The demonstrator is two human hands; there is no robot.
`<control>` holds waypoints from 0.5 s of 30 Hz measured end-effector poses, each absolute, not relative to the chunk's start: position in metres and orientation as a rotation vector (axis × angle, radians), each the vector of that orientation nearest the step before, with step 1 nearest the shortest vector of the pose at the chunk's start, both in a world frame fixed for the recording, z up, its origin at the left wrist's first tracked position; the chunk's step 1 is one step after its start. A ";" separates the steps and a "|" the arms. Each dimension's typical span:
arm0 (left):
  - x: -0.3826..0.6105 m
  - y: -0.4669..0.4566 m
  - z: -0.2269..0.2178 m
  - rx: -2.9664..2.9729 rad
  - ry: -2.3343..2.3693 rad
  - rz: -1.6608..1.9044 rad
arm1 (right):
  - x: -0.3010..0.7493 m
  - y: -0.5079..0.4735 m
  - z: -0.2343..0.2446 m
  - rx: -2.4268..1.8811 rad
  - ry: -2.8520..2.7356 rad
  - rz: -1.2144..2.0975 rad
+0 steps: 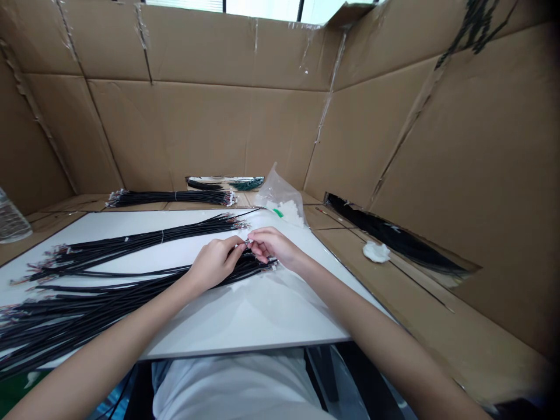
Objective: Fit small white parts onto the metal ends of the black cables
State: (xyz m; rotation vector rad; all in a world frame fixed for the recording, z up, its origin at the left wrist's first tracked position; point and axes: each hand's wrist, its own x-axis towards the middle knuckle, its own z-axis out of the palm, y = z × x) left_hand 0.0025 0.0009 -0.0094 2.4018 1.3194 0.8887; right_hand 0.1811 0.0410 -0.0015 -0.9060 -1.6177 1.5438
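My left hand [217,258] is closed in a pinch on the end of a thin black cable, over the white table [245,315]. Right against it, my right hand [276,246] pinches at the same cable end, its other fingers curled. Whatever small part sits between the right fingertips is too small to make out. Beneath both hands lies a loose pile of black cables [126,308], with small white tips near the right hand. Behind it rests a tied cable bundle [149,237] with bare coloured wire ends.
Farther back, another tied bundle [175,197] lies on cardboard. A clear plastic bag [282,195] with small white pieces stands at the table's back right corner. Crumpled white material [376,252] and a thin rod [417,284] lie right. Tall cardboard walls [236,122] enclose the table.
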 end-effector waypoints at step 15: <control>0.001 0.002 -0.004 2.034 1.003 0.987 | 0.183 0.038 0.000 -0.810 -1.752 1.526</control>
